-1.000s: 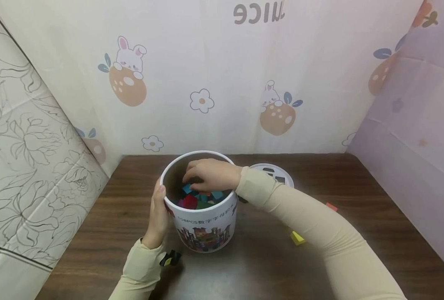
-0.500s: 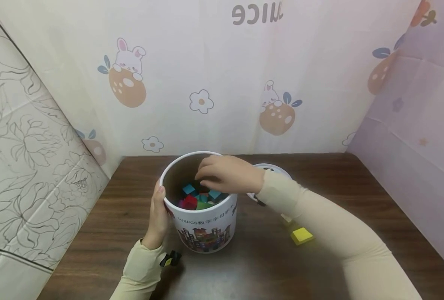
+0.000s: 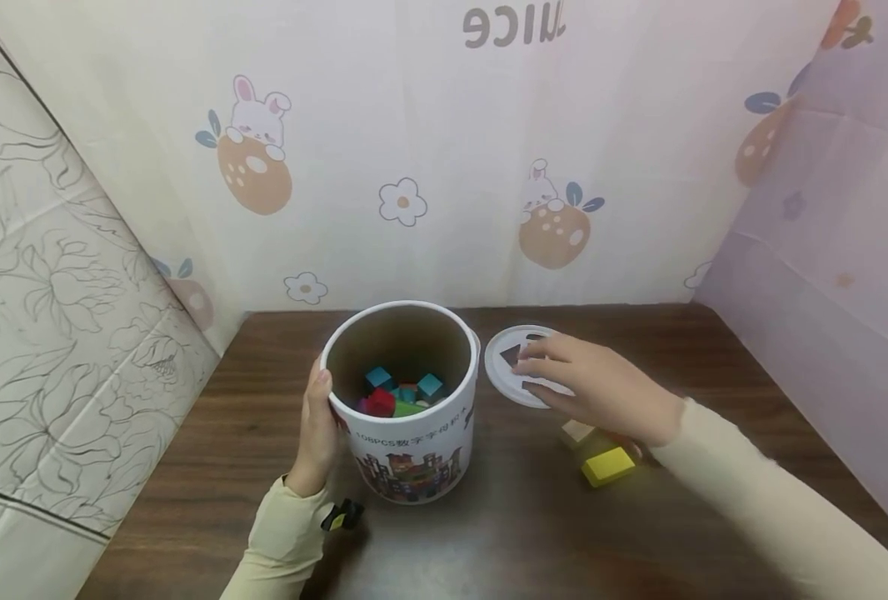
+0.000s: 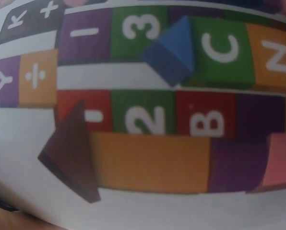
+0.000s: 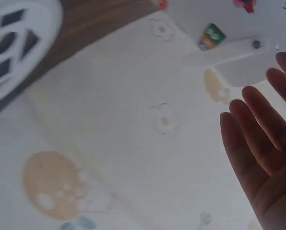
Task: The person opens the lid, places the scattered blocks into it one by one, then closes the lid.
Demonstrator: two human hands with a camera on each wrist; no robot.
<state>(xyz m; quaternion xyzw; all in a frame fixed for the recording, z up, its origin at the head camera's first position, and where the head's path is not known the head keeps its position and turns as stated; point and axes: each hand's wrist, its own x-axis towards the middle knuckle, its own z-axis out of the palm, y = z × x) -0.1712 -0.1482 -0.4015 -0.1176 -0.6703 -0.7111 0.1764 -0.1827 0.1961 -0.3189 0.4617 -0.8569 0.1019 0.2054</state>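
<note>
A white printed bucket [image 3: 411, 454] of coloured toy blocks [image 3: 406, 398] stands upright on the table. My left hand [image 3: 315, 433] holds the bucket's left side, thumb near the rim and the other fingers hidden behind it. Only the printed bucket wall [image 4: 148, 115] fills the left wrist view. To the right of the bucket, my right hand [image 3: 601, 385] is over a white lid [image 3: 500, 367] with shaped cutouts, partly covering it in the head view. Its fingers are loosely extended, and the right wrist view shows the hand [image 5: 270, 158] with nothing in it.
A yellow block [image 3: 609, 467] and a plain wooden block [image 3: 577, 432] lie on the table [image 3: 511, 533] below the right hand. A reddish piece behind them is mostly hidden by the hand. Printed curtains [image 3: 444, 233] border the table's back and sides.
My right hand has come out of the bucket and moved right to above the lid, uncovering the blocks inside. My left hand stays on the bucket.
</note>
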